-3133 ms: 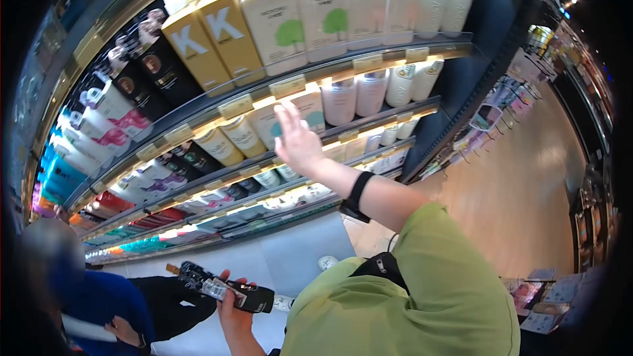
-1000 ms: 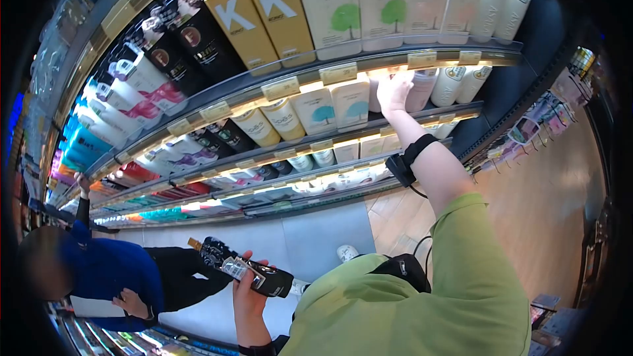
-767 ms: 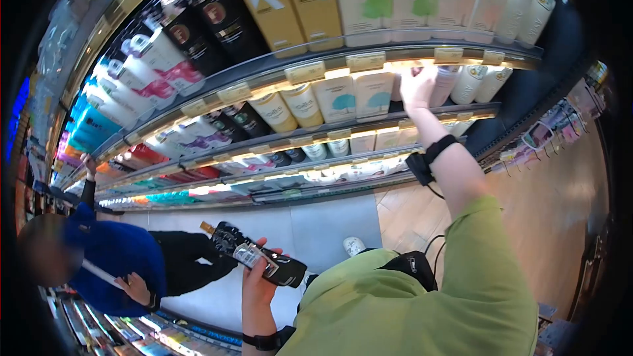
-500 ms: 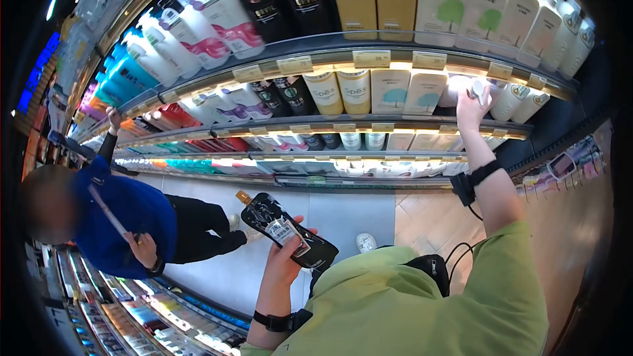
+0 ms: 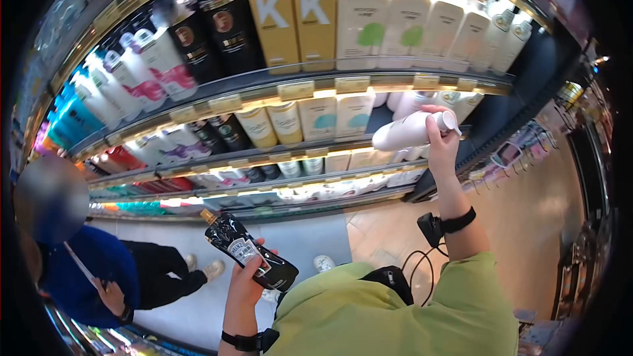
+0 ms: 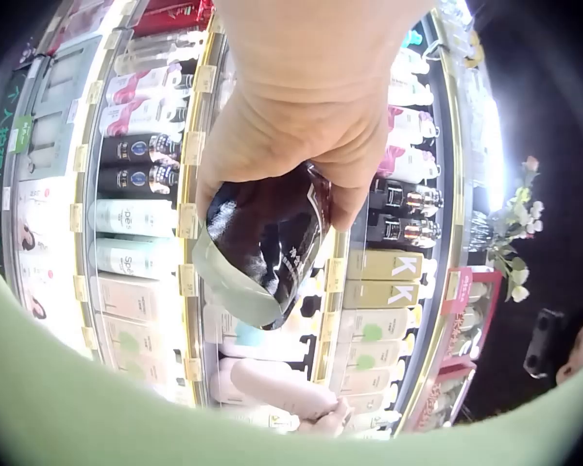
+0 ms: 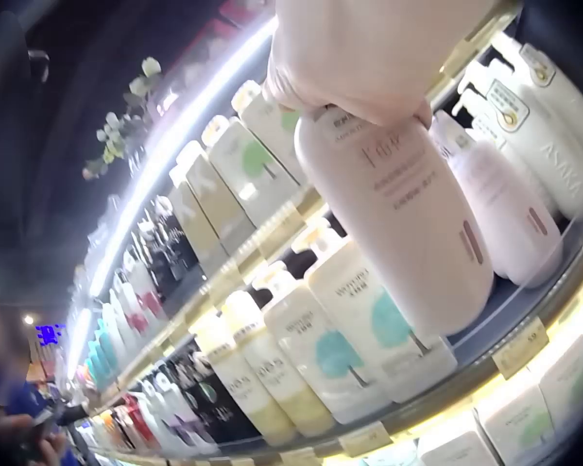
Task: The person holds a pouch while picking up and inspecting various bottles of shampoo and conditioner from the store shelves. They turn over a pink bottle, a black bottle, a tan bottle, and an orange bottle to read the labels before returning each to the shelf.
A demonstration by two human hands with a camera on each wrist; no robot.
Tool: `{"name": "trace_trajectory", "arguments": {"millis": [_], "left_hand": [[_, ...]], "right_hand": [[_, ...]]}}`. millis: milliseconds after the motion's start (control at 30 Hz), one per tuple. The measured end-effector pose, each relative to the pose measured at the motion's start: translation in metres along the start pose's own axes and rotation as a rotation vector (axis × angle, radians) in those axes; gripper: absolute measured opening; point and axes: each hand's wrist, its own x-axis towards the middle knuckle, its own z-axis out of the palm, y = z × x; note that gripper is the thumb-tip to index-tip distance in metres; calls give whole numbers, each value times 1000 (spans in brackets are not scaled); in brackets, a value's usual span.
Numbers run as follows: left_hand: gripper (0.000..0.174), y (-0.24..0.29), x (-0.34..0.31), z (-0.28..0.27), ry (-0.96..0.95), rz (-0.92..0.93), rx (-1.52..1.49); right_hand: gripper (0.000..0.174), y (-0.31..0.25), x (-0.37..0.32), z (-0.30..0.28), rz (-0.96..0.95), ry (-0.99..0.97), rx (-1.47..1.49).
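Presently, a pale pink bottle (image 5: 403,133) is held on its side just in front of the second shelf (image 5: 310,150). It is gripped by the right hand (image 5: 440,142), fingers curled round the neck below the cap. A black refill pouch (image 5: 250,254) is clasped lower down, left hand (image 5: 245,285) wrapped round it. Risk noted: with only the neck gripped, the bottle's body could sag, slip free, or knock the neighbouring bottles (image 5: 336,113).
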Motion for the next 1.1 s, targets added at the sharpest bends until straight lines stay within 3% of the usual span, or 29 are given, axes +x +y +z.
{"name": "trace_trajectory", "arguments": {"millis": [33, 100, 167, 233, 300, 400, 533, 700, 767, 833, 900, 933, 1100], "left_hand": [[44, 1, 4, 6, -22, -22, 8], [45, 5, 7, 20, -49, -50, 21], [48, 11, 12, 42, -203, -219, -13], [61, 11, 22, 58, -447, -350, -116], [75, 12, 23, 87, -618, -437, -167], [100, 6, 22, 107, -783, -524, -128], [106, 1, 15, 116, -873, -536, -88], [104, -3, 10, 109, -858, -471, -60], [103, -2, 7, 107, -849, -444, -46], [103, 1, 4, 112, -881, -404, -61], [104, 7, -5, 122, -859, -379, -82], [106, 9, -8, 127, -861, -363, -85], [106, 16, -16, 137, -871, -364, -107]], "right_hand": [[21, -12, -2, -10, -6, 15, -15], [20, -28, -7, -24, 111, -124, 444], [20, -38, -12, -29, 118, -136, 474], [25, -44, -18, -20, 222, -266, 960], [28, -47, -20, -8, 240, -236, 1040], [25, -57, -28, 5, 277, -470, 1332], [25, -62, -32, 16, 251, -633, 1472], [23, -61, -33, 20, 293, -593, 1442], [22, -56, -36, 24, 571, -418, 1476], [24, -36, -40, 29, 643, -384, 1513], [26, -15, -48, 35, 738, -270, 1355], [28, -10, -54, 38, 859, -160, 1433], [31, 2, -81, 40, 1052, -171, 1441]]}}
